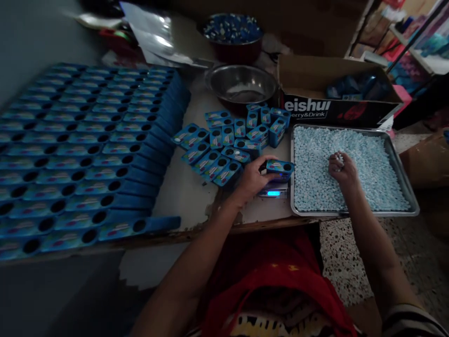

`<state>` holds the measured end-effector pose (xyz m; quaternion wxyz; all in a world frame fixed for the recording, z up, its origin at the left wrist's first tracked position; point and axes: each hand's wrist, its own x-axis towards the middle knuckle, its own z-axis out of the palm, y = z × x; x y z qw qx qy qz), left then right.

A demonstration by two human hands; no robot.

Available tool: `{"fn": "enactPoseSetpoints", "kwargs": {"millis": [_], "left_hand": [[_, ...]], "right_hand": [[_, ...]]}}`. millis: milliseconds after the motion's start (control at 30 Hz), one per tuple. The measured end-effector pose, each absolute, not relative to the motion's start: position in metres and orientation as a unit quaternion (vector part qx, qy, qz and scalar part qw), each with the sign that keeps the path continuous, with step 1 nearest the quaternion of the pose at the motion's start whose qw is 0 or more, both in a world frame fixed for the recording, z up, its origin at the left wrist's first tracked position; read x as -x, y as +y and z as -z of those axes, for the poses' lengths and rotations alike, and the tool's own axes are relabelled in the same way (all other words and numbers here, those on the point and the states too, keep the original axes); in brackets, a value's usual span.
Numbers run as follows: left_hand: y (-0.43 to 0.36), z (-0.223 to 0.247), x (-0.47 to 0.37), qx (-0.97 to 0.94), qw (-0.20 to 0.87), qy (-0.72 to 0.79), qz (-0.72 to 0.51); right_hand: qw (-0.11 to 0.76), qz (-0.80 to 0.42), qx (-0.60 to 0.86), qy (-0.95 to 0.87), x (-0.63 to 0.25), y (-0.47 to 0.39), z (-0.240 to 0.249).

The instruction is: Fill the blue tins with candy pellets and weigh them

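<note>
My left hand (255, 177) grips a small blue box (279, 166) with a dark round hole in its top. The box is over a small scale (273, 193) whose display glows blue. My right hand (343, 169) is closed around several pale pellets, just above the metal tray (292, 206) of light blue and white pellets. Left of the scale, several similar blue boxes (226, 173) stand loosely grouped on the table, a few with pellets showing at the hole.
Rows of blue boxes (84, 150) cover the left of the table (168, 196). Behind are a metal bowl (242, 86), a red bowl (233, 49) of small blue items and a cardboard box (336, 110) holding blue packages. The table's front edge runs below my forearms.
</note>
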<state>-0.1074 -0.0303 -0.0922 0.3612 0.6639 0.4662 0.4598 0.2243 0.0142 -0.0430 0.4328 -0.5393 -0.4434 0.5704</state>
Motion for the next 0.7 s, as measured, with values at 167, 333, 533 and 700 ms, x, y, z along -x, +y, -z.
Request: {"fn": "enactPoseSetpoints", "kwargs": {"millis": [167,333,533,700], "left_hand": [[-0.023,0.053,0.07,-0.696,0.265,0.464,-0.479],[-0.021,0.025,0.031,-0.731,0.236,0.442,-0.463],[-0.022,0.032,0.001,-0.714,0.28,0.447,-0.46],[-0.017,0.04,-0.01,-0.709,0.29,0.446,-0.463]], "right_hand": [[0.604,-0.672,0.344,-0.255,-0.192,0.005,0.022],[0.692,-0.624,0.261,-0.25,-0.158,0.008,-0.007],[0.702,-0.499,0.358,-0.361,-0.151,0.001,-0.016],[0.697,-0.471,0.361,-0.402,-0.155,0.001,-0.01]]}}
